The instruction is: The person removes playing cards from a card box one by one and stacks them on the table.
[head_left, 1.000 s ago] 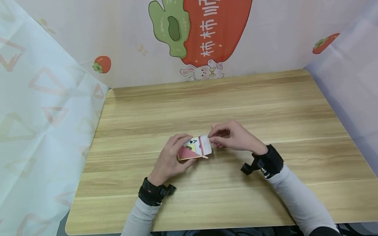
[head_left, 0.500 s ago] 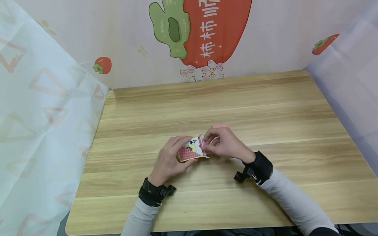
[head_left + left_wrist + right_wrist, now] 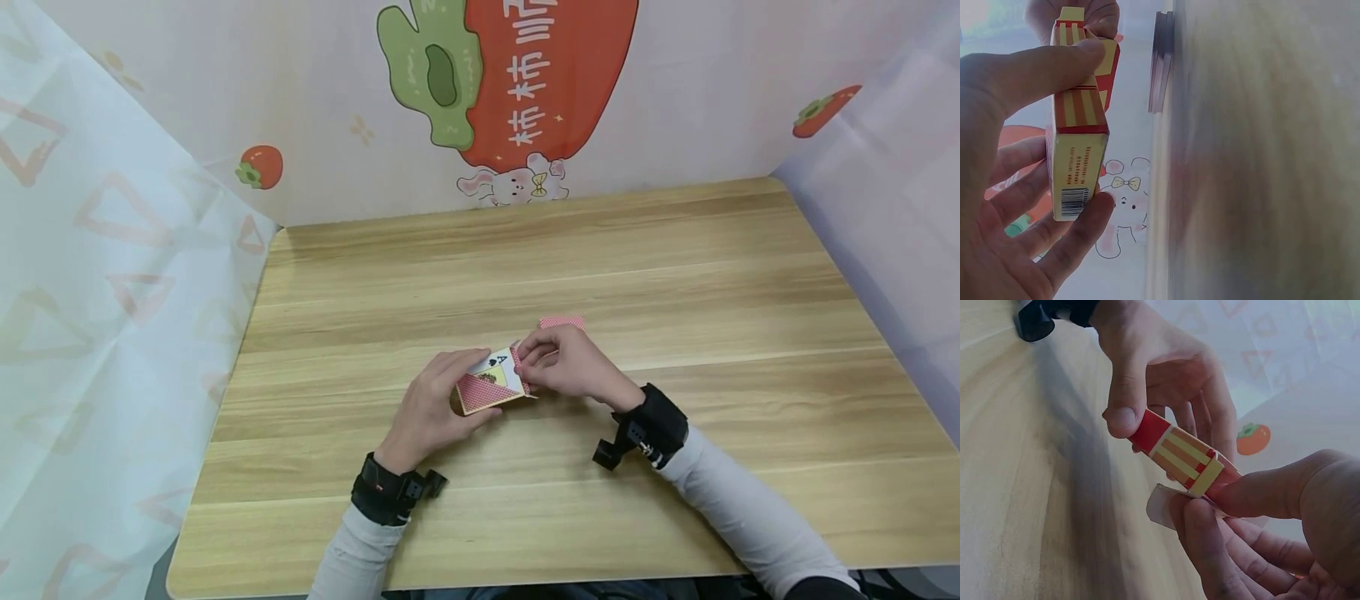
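A red-and-white playing-card box (image 3: 483, 393), showing an ace of spades on its face, is held above the table. My left hand (image 3: 429, 402) grips it by its long edges, thumb on the near side and fingers on the far side. A barcode marks its closed end in the left wrist view. My right hand (image 3: 573, 362) pinches at the box's other end with thumb and index finger. A white flap (image 3: 1160, 507) sticks out beside that index finger. Behind the right hand lies a red-patterned stack of cards (image 3: 561, 322), partly hidden by it.
The wooden table (image 3: 337, 300) has a printed cloth backdrop (image 3: 315, 100) behind it and cloth at both sides. Each wrist wears a black camera band, the left band (image 3: 386, 490) and the right band (image 3: 656, 425).
My right hand has moved left and slightly nearer, onto the box's flap end, uncovering more of the card stack. The box has shifted slightly right and tilted a little in my left hand.
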`<state>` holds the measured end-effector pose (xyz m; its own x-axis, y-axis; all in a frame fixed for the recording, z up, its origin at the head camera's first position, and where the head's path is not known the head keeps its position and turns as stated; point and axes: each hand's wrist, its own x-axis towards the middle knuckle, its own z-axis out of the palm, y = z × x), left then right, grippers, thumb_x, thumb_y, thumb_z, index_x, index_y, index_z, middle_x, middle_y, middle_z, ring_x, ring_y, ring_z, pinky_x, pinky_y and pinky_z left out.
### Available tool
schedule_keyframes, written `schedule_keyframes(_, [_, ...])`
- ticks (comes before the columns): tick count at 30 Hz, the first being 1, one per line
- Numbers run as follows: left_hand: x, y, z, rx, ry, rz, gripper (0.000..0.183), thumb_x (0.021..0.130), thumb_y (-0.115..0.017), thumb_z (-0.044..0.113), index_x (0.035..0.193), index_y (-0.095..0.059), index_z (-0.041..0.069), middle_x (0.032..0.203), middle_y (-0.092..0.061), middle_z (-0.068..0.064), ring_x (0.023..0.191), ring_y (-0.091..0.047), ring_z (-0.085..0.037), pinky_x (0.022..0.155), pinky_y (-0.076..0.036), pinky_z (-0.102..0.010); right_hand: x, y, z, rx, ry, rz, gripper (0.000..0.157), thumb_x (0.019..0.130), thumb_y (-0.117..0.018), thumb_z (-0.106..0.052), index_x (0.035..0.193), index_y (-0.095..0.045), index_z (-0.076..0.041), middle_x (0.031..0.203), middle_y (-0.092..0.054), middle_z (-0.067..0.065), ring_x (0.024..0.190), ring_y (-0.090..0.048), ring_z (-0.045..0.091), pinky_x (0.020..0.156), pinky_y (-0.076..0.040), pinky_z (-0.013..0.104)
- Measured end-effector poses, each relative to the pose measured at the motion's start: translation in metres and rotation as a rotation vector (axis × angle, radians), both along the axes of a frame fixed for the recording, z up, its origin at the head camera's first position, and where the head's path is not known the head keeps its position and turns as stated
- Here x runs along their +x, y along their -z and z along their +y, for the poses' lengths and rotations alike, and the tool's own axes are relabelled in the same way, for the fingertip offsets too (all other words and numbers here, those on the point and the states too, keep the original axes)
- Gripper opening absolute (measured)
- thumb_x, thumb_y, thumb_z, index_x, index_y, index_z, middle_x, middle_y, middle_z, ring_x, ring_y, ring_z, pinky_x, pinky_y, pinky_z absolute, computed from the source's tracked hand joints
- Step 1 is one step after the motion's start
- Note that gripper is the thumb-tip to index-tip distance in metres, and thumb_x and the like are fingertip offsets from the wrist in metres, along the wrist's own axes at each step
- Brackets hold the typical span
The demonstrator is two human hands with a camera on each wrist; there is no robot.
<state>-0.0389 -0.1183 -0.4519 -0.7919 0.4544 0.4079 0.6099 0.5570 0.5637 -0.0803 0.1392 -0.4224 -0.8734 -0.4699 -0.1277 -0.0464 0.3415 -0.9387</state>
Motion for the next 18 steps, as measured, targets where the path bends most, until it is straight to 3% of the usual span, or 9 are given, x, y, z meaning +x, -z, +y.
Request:
schedule_keyframes(9, [0.0, -0.002, 0.002, -0.023, -0.036, -0.005, 0.08, 0.071, -0.093, 0.036, 0.141, -0.062, 0.012, 0.133, -0.068, -0.004, 0.117, -0.062, -0.018, 0.092, -0.056, -0.039, -0.006, -0.01, 0.011, 0.024, 0.006, -0.053, 0.019, 0.088, -0.078, -0.01, 0.104, -0.074, 0.0, 0.094, -0.074, 0.011, 0.084, -0.074, 0.019, 0.075, -0.06, 0.031])
schedule_keyframes(18, [0.0, -0.001, 0.002, -0.018, -0.056, 0.001, 0.078, 0.072, -0.092, 0.037, 0.14, -0.063, 0.01, 0.133, -0.069, -0.006, 0.117, -0.064, -0.02, 0.092, -0.056, -0.04, -0.013, -0.015, 0.022, -0.027, 0.005, -0.148, 0.02, 0.092, -0.069, -0.002, 0.111, -0.067, 0.004, 0.097, -0.071, 0.019, 0.074, -0.073, 0.026, 0.07, -0.061, 0.052])
